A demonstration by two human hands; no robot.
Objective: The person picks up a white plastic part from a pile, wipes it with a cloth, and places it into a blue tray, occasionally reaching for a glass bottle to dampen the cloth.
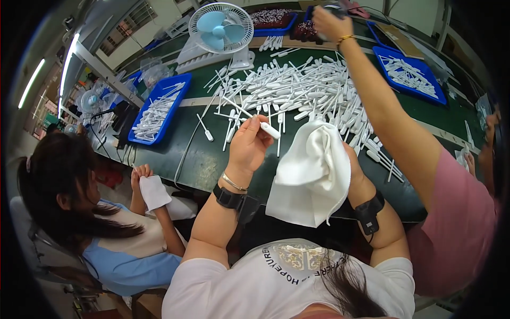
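Observation:
My left hand (248, 148) pinches a white plastic stick (270, 131) with a thick rounded end. Its thin shaft points up and to the left. In my right hand (358, 173) is a bunched white cloth (311, 170), which hangs down in front of the table edge and hides most of those fingers. The stick and the cloth are apart, a short gap between them. Just beyond both hands spreads a large loose pile of similar white sticks (287, 87) on the dark green table (204, 165).
A blue tray of white sticks (187, 81) stands at left, another blue tray (380, 52) at right. A fan (220, 27) is at the back. A co-worker's arm (390, 106) reaches across on the right; a seated person at left holds a white cloth (154, 192).

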